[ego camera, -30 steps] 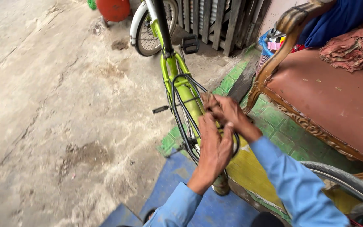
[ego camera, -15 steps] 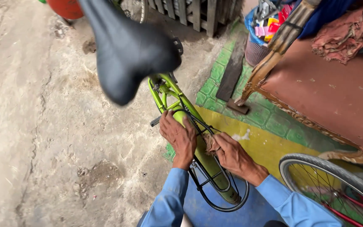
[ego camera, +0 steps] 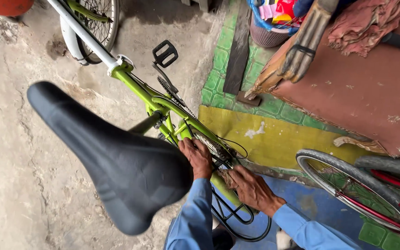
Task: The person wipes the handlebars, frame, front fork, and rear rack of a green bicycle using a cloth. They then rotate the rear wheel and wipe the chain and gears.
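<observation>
While the black saddle (ego camera: 112,157) blocks my view of the green bike frame (ego camera: 140,92), my left hand (ego camera: 197,157) grips its rear stay; my right hand (ego camera: 251,187) presses rust-brown wadding (ego camera: 226,177), fingers curled, hold unclear.

Bicycle repair yard (bicycle (ego camera: 163,109), spare wheel (ego camera: 353,185))

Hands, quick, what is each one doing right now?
Left hand: fingers curled on the green bike frame by the chain.
Right hand: fingers spread flat on the frame's rear; whether it grips cannot be told.
</observation>
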`<action>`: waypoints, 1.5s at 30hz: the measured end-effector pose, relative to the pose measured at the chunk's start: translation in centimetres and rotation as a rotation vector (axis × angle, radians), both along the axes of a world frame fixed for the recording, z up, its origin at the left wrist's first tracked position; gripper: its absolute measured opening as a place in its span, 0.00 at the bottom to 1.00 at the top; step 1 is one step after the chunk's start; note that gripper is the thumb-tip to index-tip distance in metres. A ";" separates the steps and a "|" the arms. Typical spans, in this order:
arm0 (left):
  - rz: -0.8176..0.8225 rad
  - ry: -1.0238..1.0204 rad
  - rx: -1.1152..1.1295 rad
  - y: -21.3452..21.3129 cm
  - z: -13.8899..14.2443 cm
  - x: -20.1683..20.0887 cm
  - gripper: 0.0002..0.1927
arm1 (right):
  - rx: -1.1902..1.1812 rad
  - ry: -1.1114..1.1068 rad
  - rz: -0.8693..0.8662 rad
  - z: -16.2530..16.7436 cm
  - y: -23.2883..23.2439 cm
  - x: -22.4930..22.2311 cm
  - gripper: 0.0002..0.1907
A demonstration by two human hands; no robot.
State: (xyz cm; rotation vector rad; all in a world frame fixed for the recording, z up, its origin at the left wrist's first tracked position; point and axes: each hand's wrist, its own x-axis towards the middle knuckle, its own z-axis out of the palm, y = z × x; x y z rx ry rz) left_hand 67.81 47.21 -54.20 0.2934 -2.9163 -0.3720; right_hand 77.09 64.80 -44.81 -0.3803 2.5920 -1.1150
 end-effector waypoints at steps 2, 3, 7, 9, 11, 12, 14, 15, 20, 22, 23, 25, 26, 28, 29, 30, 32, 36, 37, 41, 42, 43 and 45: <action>0.107 -0.061 0.281 0.2 0.1 -0.4 0.09 | -0.043 0.137 -0.003 -0.1 0.1 -0.1 0.24; 0.061 -0.097 0.165 0.3 0.7 -0.6 0.09 | -0.043 0.111 0.000 -0.1 0.2 -0.2 0.23; 0.204 -0.152 0.137 0.5 4.5 -0.3 0.13 | -0.053 0.029 0.000 -0.3 0.3 -0.3 0.20; 0.105 -0.114 0.154 0.2 6.0 0.2 0.17 | -0.068 -0.012 0.002 -0.4 0.4 -0.3 0.18; 0.069 -0.131 0.166 0.0 6.7 -0.1 0.19 | -0.103 -0.057 -0.007 -0.7 0.4 -0.6 0.16; 0.080 -0.184 0.175 0.0 6.8 -0.1 0.19 | -0.099 -0.062 0.005 -0.8 0.5 -0.8 0.16; 0.087 -0.232 0.176 0.0 6.9 -0.2 0.19 | -0.097 -0.072 0.034 -0.5 0.8 -1.2 0.18; 0.084 -0.212 0.161 -0.1 6.9 -0.5 0.20 | -0.178 -0.080 -0.002 -0.4 0.9 -1.7 0.16; 0.088 -0.242 0.139 -0.1 7.5 -1.2 0.20 | 0.076 0.583 -0.104 -0.1 -0.8 -7.8 0.22; 0.104 -0.250 0.182 -0.1 7.8 -1.4 0.21 | -0.262 -0.078 -0.284 -1.5 -3.3 -12.9 0.27; 0.100 -0.255 0.177 -0.1 7.9 -1.5 0.21 | -0.719 -0.495 -0.520 -2.3 -5.6 -15.3 0.27; 0.099 -0.264 0.169 -0.1 7.9 -1.5 0.22 | -0.441 -0.012 -0.205 -4.2 -9.2 -20.4 0.31; 0.090 -0.264 0.161 -0.2 7.9 -1.5 0.22 | -0.469 -0.074 -0.115 -5.1 -11.1 -22.8 0.22; 0.078 -0.277 0.148 -0.2 7.8 -1.4 0.23 | -0.099 0.464 0.101 -6.0 -14.3 -25.3 0.24; 0.083 -0.291 0.159 -0.3 7.8 -1.3 0.23 | -0.185 0.399 0.047 -6.6 -15.0 -25.2 0.24; 0.082 -0.300 0.170 -0.3 7.7 -1.3 0.22 | -0.267 0.339 -0.014 -7.1 -15.1 -25.3 0.24; 0.087 -0.319 0.177 -0.2 7.7 -1.0 0.22 | -0.324 0.201 -0.043 -8.3 -14.6 -24.1 0.23; 0.087 -0.276 0.157 -0.1 7.6 -1.0 0.23 | -0.279 0.215 0.025 -9.7 -12.0 -22.7 0.21; 0.084 -0.261 0.154 -0.1 7.5 -1.0 0.23 | -0.275 0.285 0.026 -10.0 -11.5 -22.7 0.21; 0.084 -0.266 0.165 -0.2 7.1 -0.8 0.23 | -0.382 -0.609 -0.223 -10.8 -8.8 -22.6 0.21; 0.081 -0.262 0.159 -0.3 6.9 -0.7 0.23 | -0.384 -0.484 -0.237 -11.0 -7.8 -22.5 0.20; 0.079 -0.264 0.151 -0.4 6.7 -0.6 0.23 | -0.386 -0.364 -0.249 -11.3 -7.2 -22.3 0.20; 0.080 -0.259 0.170 -0.5 6.3 -0.3 0.22 | -0.431 -0.240 -0.085 -11.9 -7.7 -20.8 0.24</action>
